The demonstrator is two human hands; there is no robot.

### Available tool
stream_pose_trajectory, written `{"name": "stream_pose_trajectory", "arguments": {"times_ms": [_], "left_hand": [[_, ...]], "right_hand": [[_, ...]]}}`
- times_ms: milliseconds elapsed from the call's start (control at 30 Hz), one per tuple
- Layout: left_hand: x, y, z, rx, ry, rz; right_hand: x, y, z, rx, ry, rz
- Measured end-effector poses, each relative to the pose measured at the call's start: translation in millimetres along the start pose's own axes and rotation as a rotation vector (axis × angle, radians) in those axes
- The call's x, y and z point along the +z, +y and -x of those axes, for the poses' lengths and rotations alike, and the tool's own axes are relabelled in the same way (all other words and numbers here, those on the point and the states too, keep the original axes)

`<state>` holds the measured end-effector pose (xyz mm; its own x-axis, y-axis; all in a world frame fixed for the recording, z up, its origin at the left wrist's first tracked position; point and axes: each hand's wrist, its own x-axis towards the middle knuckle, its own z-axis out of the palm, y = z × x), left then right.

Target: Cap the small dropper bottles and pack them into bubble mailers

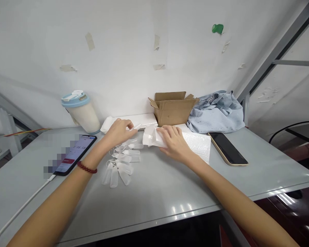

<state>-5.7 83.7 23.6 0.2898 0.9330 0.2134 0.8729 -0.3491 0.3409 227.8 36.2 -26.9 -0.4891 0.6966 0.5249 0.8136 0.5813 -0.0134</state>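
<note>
My left hand (119, 131) is closed in a pinch over the small pieces, and its fingertips grip a thin translucent plastic piece (135, 131). Below it, several frosted plastic tags (124, 168) with white loops lie fanned out on the grey table (154, 192). My right hand (174, 142) is wrapped over a white bubble mailer (199, 142), its thumb and fingers on the open end, which points left toward my left hand. Whatever lies inside the mailer is hidden.
Behind my hands lie another white mailer (144, 119) and an open cardboard box (175, 111). A light blue cloth (217, 113) sits at the back right, with a phone (228, 149) before it. At left stand a blue-lidded cup (83, 115) and a charging phone (76, 156).
</note>
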Motion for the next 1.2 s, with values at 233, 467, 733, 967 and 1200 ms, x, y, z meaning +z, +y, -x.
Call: {"name": "stream_pose_trajectory", "arguments": {"times_ms": [233,467,733,967,1200], "left_hand": [[7.7,0.5,37.7,0.263,0.103,0.173],[8.8,14.4,48.4,0.165,0.026,0.524],[-9.6,-22.1,52.0,0.001,0.000,0.187],[-3.0,-21.8,53.2,0.049,-0.056,0.081],[-11.7,-19.3,50.3,-0.010,-0.056,0.231]], "right_hand": [[4.2,-6.4,0.8,0.003,-0.026,-0.074],[3.0,-15.3,3.0,-0.049,-0.027,-0.170],[3.1,-4.6,2.5,0.048,0.005,-0.201],[6.0,-4.4,3.0,0.051,-0.005,-0.194],[4.9,-4.8,3.0,0.035,-0.017,-0.192]]}}
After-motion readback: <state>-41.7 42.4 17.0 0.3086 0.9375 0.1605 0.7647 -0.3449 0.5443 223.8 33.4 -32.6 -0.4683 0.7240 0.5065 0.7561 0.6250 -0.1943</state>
